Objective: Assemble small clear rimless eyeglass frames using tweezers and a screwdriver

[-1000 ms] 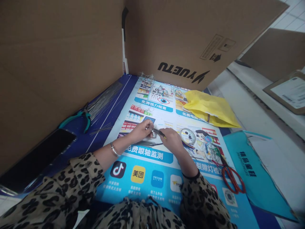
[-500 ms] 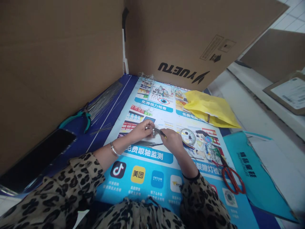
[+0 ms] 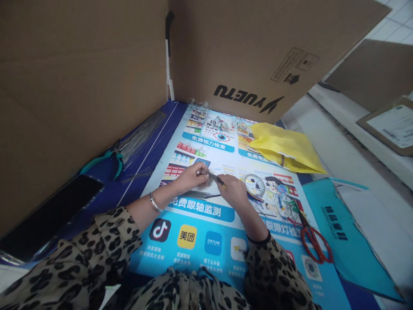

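My right hand (image 3: 232, 190) is closed around a pair of pliers (image 3: 215, 177), whose dark jaws point left and whose handle shows a bit of yellow. The jaw tips reach the fingertips of my left hand (image 3: 194, 175), which are pinched together. What they hold is too small to make out. Below the two hands, thin dark wires (image 3: 200, 195) lie on the printed poster (image 3: 222, 241). A roll of clear tape (image 3: 254, 185) rests just right of my right hand, with several coloured strands (image 3: 256, 199) beside it.
Cardboard walls (image 3: 226, 51) enclose the back and left. At left lie teal-handled pliers (image 3: 101, 160), a bundle of straight wires (image 3: 140, 135) and a black phone-like slab (image 3: 54, 215). Red scissors (image 3: 314, 241), a yellow bag (image 3: 285, 144) and a teal bag (image 3: 342, 241) lie right.
Both hands stay nearly in place. The plier jaws have shifted slightly at the left fingertips, and the small shiny bit seen there before no longer shows clearly.
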A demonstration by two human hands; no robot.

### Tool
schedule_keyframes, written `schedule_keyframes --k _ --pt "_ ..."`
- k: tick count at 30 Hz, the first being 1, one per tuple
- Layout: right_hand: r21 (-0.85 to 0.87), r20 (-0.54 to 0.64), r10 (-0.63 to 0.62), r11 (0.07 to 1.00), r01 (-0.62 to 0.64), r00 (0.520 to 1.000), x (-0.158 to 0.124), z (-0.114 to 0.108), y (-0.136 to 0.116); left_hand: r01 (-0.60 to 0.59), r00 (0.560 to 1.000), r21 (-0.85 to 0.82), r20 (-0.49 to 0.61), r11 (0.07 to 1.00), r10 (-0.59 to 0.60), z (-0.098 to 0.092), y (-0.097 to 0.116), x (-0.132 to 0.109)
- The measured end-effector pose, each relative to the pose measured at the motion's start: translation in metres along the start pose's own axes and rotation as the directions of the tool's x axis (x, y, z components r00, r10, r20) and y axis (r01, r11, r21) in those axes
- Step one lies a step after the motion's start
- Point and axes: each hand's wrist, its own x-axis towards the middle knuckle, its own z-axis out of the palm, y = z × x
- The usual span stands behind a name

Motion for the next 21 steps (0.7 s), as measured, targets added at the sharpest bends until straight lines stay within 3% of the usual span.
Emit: schedule_keyframes --k 9,21 --pt "0.026 -0.011 -0.025 0.999 0.025 1.000 0.000 0.001 0.001 0.052 0.997 -0.004 -0.054 0.999 -0.052 0.001 0.000 0.001" --pt "0.090 -0.056 -0.045 0.995 0.050 0.997 0.002 0.008 0.010 0.034 0.997 -0.004 -0.064 0.999 -0.034 0.000 -0.001 0.001"
